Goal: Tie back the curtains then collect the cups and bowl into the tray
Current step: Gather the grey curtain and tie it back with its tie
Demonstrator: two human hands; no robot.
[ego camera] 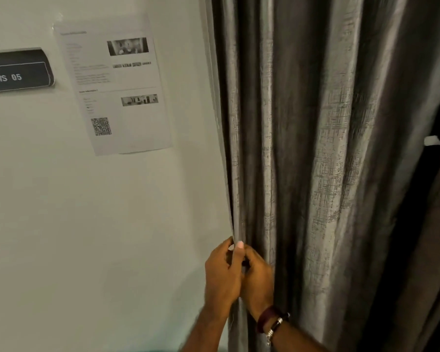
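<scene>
A grey textured curtain hangs in folds over the right half of the view, its left edge against a white wall. My left hand and my right hand meet at that left edge, low in the frame. Both pinch the curtain's edge hem, fingers curled round the fabric; my left thumb points up along it. A dark band and a bracelet sit on my right wrist. No cups, bowl or tray are in view.
The white wall carries a taped printed sheet with a QR code and a dark sign reading "WS 05". A small white tab shows in the dark gap at the curtain's right.
</scene>
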